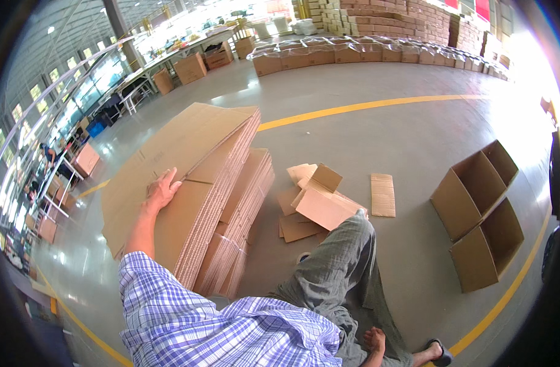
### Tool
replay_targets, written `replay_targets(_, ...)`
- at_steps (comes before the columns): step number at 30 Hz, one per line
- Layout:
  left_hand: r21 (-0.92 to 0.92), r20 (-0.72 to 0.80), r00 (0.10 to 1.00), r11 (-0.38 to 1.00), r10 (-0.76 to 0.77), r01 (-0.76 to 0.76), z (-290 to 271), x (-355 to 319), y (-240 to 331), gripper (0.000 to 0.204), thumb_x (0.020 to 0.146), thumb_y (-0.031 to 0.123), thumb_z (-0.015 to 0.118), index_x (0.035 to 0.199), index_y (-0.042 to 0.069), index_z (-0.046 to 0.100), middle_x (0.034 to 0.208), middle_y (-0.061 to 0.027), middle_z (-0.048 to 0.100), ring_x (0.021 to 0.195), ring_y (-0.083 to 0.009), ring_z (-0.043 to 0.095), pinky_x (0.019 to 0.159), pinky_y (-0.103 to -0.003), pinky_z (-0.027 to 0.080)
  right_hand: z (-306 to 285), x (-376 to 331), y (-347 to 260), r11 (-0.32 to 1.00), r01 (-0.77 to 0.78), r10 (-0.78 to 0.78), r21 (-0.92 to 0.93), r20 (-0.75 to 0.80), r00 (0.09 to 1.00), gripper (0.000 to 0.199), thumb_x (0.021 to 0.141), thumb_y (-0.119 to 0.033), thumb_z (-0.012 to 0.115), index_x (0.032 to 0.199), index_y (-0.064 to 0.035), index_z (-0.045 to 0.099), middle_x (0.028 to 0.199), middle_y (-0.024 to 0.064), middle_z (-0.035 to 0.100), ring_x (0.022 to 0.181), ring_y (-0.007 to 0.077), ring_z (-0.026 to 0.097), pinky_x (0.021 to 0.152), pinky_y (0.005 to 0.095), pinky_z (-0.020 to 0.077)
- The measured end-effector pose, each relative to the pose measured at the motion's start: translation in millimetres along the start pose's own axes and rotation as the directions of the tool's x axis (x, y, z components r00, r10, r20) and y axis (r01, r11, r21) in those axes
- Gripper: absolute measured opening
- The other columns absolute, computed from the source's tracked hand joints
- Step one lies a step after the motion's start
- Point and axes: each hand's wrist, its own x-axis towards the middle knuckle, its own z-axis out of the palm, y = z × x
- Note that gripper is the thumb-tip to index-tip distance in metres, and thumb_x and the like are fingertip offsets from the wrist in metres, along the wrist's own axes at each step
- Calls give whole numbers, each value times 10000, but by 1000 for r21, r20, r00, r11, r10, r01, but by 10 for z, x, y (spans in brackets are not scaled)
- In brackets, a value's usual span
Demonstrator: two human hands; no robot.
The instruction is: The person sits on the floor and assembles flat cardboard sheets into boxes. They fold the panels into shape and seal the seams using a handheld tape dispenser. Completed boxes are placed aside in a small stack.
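My left hand [162, 191] rests on the top sheet of a tall stack of flattened cardboard cartons [144, 147], its fingers stretched out and spread. That top sheet has a slit between its flaps close to my fingertips. Beside and partly under it is a second bundle of flattened cartons [248, 180], with a strap around its lower part. My right hand [374, 339] is low beside my leg, fingers curled in, with nothing visible in it. Past my bent knee lies a pile of cut cardboard pieces [322, 205], partly hidden by the knee.
A flat cardboard strip [382, 196] lies on the grey floor. To the right stand open cartons [469, 199] near a curved yellow floor line [506, 312]. Plastic-covered cartons [353, 54] form a long row at the back. Work tables [170, 58] run along the left.
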Motion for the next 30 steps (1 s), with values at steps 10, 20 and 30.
replay_targets(10,-1,12,362,362,-932,932,-375,-1328,-948,926,819,778,400,1424,77,426,1493,-177,371,1388,-364,325,1116,-588,206,-209,339,268,994,13,-15,105,16,1000,253,961,-300,575,1134,-121,528,893,88,660,667,205,634,506,371,530)
replay_targets(20,-302,-36,151,155,-988,941,-389,-1637,-1464,940,716,686,690,1269,-62,552,1360,-195,517,1237,-286,495,1043,-406,378,-79,131,134,982,119,-119,144,-12,993,316,940,-372,596,1059,-85,542,782,66,636,595,174,591,504,355,515)
replay_targets(30,-961,268,791,-214,-550,177,-443,-273,-1385,247,799,258,768,985,151,647,857,78,632,658,-34,510,514,-185,343,156,-276,-197,983,180,-180,-25,-1,984,252,953,-324,572,988,-75,601,820,9,605,668,115,546,536,269,442)
